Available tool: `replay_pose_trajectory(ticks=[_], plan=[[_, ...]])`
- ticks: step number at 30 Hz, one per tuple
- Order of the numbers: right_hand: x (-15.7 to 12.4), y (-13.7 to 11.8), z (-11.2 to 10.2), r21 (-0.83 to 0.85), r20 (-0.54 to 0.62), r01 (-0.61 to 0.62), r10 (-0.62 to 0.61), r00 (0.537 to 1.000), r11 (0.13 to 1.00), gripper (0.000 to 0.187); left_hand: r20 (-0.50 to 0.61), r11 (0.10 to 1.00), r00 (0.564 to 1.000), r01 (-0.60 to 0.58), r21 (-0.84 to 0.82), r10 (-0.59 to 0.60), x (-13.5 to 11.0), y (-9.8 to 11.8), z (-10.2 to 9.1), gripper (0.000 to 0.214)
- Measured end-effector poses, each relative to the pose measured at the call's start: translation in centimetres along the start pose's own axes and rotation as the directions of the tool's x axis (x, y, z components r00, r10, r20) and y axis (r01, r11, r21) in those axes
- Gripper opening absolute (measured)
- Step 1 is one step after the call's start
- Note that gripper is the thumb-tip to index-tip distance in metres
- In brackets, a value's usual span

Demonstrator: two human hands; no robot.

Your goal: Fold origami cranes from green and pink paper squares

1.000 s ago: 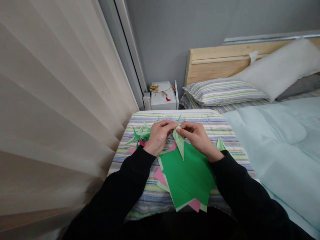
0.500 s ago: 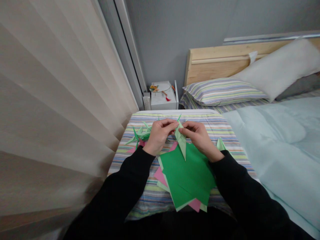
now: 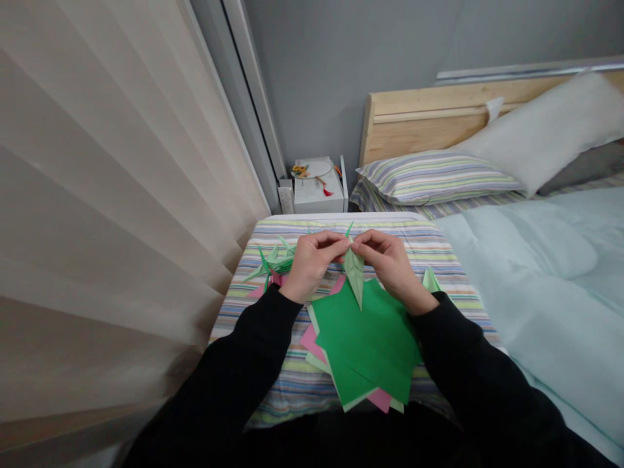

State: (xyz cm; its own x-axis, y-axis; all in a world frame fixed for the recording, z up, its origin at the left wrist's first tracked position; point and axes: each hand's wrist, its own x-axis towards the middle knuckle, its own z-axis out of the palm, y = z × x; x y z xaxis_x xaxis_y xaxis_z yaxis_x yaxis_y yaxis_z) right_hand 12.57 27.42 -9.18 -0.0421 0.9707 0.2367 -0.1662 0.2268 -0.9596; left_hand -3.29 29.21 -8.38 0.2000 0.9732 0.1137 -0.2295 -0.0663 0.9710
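Two bare hands meet at centre frame: your left hand (image 3: 312, 263) and right hand (image 3: 390, 266) are together, pinching the top of a pale-green origami piece (image 3: 355, 273) whose point hangs down over a stack of green paper sheets (image 3: 365, 344), with pink sheets (image 3: 312, 343) showing at its edges. A pile of folded green origami pieces (image 3: 275, 263) lies just left of your left hand on a striped bedspread (image 3: 292, 383), and one more pale-green piece (image 3: 430, 281) sits beyond your right wrist. A pale blue duvet (image 3: 550, 305) spreads across the right of the frame, and a white box (image 3: 316, 195) stands at upper centre. At this pinch, your grip looks best kept close to the crease: hold the layers square between your fingers and press evenly from both sides, so the paper does not slip and the point stays crisp.
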Motion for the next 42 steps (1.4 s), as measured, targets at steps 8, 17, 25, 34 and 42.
replay_pose_trajectory(ticks=[8,17,25,34,42], plan=[[-0.15,0.11,0.05,-0.069,0.000,-0.015,0.015,1.000,0.998,0.024,-0.045,0.999,0.999,0.004,0.041,-0.002,-0.24,0.40,0.30,0.019],[-0.11,-0.25,-0.09,-0.202,0.078,0.045,-0.030,0.996,0.978,0.024,-0.019,0.993,0.999,-0.048,0.108,0.050,-0.49,0.79,0.54,0.016],[-0.13,0.06,0.16,-0.072,0.056,-0.165,0.169,0.984,0.984,0.031,-0.107,0.997,0.991,-0.077,0.021,0.079,0.15,0.51,0.19,0.023],[0.12,0.53,-0.15,-0.126,-0.005,-0.049,0.049,0.999,0.991,0.028,0.006,0.992,1.000,-0.026,0.122,0.025,0.07,0.21,-0.13,0.033],[0.12,0.63,-0.18,-0.154,-0.001,-0.035,0.035,0.999,0.987,0.023,-0.081,0.987,0.996,-0.023,0.156,0.036,0.17,0.16,-0.28,0.037]])
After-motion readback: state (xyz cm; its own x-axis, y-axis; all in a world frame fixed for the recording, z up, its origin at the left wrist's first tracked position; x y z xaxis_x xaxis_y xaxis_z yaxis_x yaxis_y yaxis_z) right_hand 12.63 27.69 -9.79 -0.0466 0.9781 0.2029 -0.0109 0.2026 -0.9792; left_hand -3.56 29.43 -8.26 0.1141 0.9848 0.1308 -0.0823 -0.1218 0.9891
